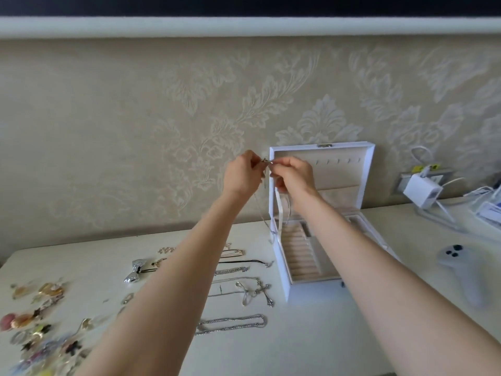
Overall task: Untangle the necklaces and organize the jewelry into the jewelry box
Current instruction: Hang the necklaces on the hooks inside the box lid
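I have both hands raised in front of the open jewelry box [367, 172], level with the row of hooks [339, 160] inside its upright lid. The left hand [240, 173] and right hand [294, 175] meet almost fingertip to fingertip, each pinching one end of a thin silver necklace [259, 210] at what looks like its clasp. The detail is too small to say whether it is fastened.

The chain hangs free below my hands, its low loop near the box's left rear corner. I hold it high so that gravity keeps the strand straight and unkinked, and close to the hooks it seems meant for. The ring rolls [301, 256] in the tray sit bare. Several other chains [233, 322] lie in rows on the table [311, 335], and small pieces [38, 321] are heaped at the far left, so most sorting remains.
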